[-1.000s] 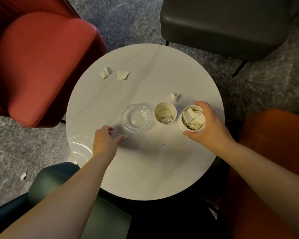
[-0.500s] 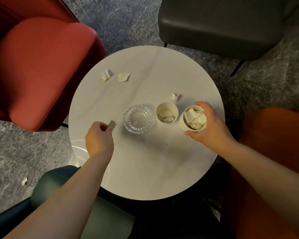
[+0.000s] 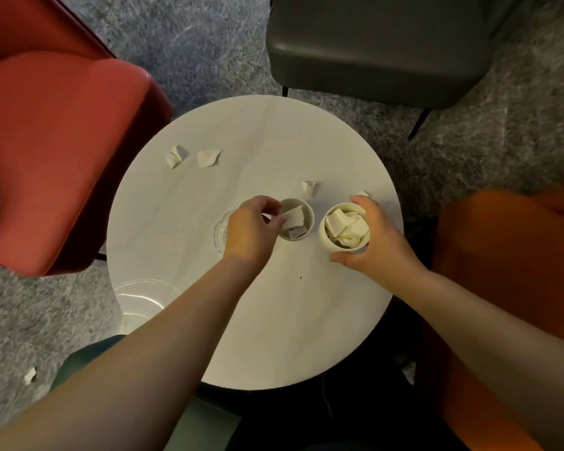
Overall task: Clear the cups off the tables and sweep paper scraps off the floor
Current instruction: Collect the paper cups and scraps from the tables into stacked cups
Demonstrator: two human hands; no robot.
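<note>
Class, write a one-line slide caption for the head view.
Left hand drops a paper scrap into one cup while right hand holds a scrap-filled cup on the round table.

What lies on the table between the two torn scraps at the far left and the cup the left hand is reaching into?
Head view: bare tabletop between the two scraps and the cup; the left hand pinches a scrap over its rim.

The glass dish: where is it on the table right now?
In the head view the glass dish sits near the table's centre, mostly hidden under the left hand, just left of the smaller paper cup.
</note>
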